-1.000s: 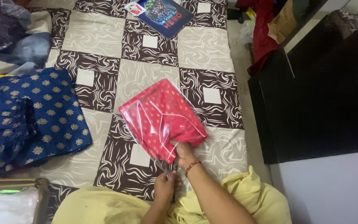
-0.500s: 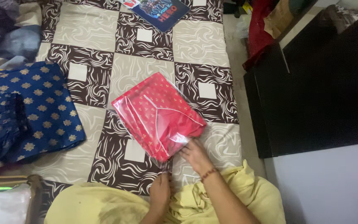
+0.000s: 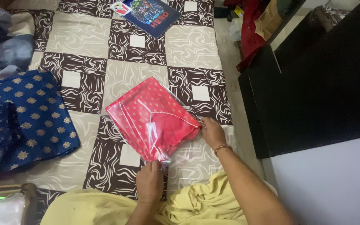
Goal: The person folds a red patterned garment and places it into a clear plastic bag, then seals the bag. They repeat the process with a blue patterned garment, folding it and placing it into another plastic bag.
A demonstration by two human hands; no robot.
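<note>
A folded red garment with small gold motifs [image 3: 148, 114] lies inside a clear plastic bag [image 3: 188, 156] on the bed. My left hand [image 3: 149, 182] pinches the bag's near corner, just below the red cloth. My right hand [image 3: 212, 131] rests flat on the bag's right edge, fingertips against the garment's right corner. The bag's open flap spreads toward me between both hands. My lap is covered in yellow cloth [image 3: 196, 204].
The bed sheet [image 3: 130, 75] is checked brown and beige. A blue garment with gold motifs [image 3: 26, 118] lies at the left. A dark blue printed book [image 3: 151, 11] is at the far edge. A black cabinet [image 3: 313, 87] stands to the right; more cloth piles at top left.
My right hand slid from the garment's near end up to the bag's right edge. My left hand moved up to the bag's near corner. The packet shifted slightly left.
</note>
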